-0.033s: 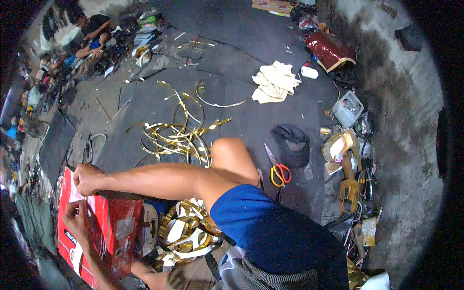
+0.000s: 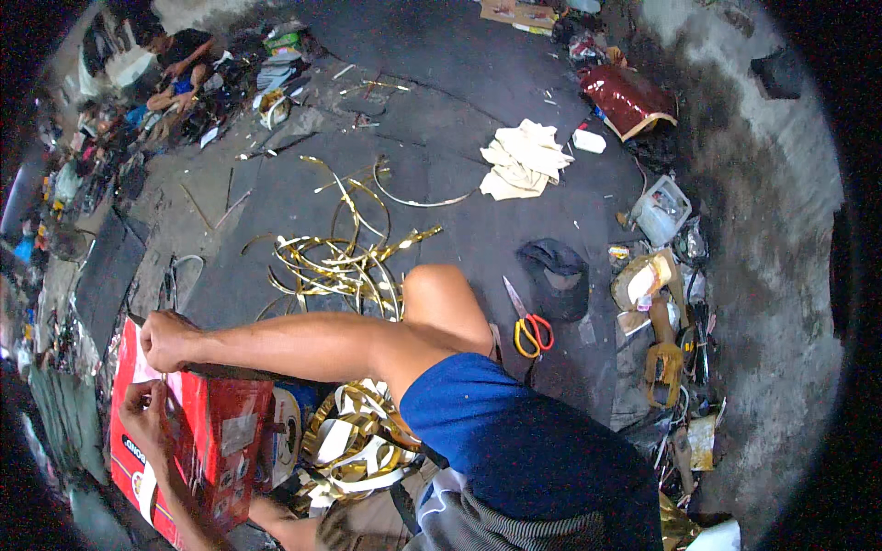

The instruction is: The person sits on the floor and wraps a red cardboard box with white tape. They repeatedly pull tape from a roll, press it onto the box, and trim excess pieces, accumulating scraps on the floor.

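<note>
Both of my hands work close together over a red cardboard box (image 2: 234, 404) at the left. My right hand (image 2: 168, 341) is closed in a fist above the box's far part, its arm stretched across from the right. Just nearer, the fingers of my left hand (image 2: 147, 415) are pinched together. A white strip (image 2: 147, 491) runs down the box below the left hand and seems to be held in it. What sits inside the right fist is hidden. Beside the box lies a heap of gold and white strips (image 2: 354, 441).
Curled gold strips (image 2: 344, 262) lie on the dark mat beyond my knee. Scissors with red and yellow handles (image 2: 528, 331), a dark cap (image 2: 556, 275) and cream cloth pieces (image 2: 524, 161) lie to the right. Clutter lines the right wall. Another person (image 2: 179, 69) sits far left.
</note>
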A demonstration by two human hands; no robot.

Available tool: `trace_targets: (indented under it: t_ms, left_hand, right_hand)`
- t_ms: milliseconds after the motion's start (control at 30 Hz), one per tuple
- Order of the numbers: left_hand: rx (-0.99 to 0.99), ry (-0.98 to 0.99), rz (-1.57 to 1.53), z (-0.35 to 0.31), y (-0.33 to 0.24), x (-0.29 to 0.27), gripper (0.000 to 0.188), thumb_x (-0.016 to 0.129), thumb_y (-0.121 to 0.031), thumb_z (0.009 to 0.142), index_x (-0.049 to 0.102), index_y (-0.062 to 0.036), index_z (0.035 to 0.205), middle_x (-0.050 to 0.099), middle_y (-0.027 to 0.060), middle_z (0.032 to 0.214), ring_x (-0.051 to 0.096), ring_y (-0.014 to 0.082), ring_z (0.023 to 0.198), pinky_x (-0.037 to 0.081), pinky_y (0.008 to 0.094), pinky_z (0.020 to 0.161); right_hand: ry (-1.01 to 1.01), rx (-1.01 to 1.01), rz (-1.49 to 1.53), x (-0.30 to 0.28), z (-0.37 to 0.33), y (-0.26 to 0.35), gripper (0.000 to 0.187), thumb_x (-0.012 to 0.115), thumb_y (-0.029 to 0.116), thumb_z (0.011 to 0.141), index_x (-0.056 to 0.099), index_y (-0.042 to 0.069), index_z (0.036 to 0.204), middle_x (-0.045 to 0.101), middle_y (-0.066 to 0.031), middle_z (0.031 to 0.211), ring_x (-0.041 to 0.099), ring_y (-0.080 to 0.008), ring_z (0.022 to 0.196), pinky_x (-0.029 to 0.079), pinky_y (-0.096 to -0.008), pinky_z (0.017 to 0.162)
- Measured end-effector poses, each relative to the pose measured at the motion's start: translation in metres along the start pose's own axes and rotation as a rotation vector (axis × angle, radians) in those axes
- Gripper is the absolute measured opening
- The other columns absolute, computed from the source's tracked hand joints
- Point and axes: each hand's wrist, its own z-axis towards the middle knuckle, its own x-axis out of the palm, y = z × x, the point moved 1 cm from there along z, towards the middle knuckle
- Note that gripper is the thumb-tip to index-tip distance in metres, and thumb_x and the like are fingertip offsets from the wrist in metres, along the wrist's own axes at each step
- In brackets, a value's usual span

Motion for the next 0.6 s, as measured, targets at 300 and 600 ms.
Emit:
trace_targets:
  t_ms: [300,600]
  left_hand:
    - [0.029,-0.068,-0.210,0.023,0.000,0.022,0.014,0.070,0.000,0.091,0.064,0.0010,0.078,0.060,0.0009,0.072,0.050,0.0074,0.070,0.040,0.0270,0.064]
    - [0.101,-0.117,-0.116,0.013,-0.001,0.026,0.011,0.070,0.000,0.090,0.065,0.0020,0.081,0.059,0.0024,0.078,0.051,0.0093,0.072,0.041,0.0267,0.066]
  right_hand:
    - [-0.123,-0.134,-0.171,-0.024,-0.020,0.001,0.040,0.079,0.032,0.081,0.059,-0.002,0.087,0.067,-0.0227,0.086,0.067,-0.0415,0.082,0.052,-0.0493,0.072]
    - [0.092,0.121,0.413,-0.009,-0.012,-0.030,0.021,0.070,0.024,0.093,0.063,0.005,0.087,0.058,-0.0049,0.065,0.053,-0.0161,0.048,0.041,-0.0373,0.040]
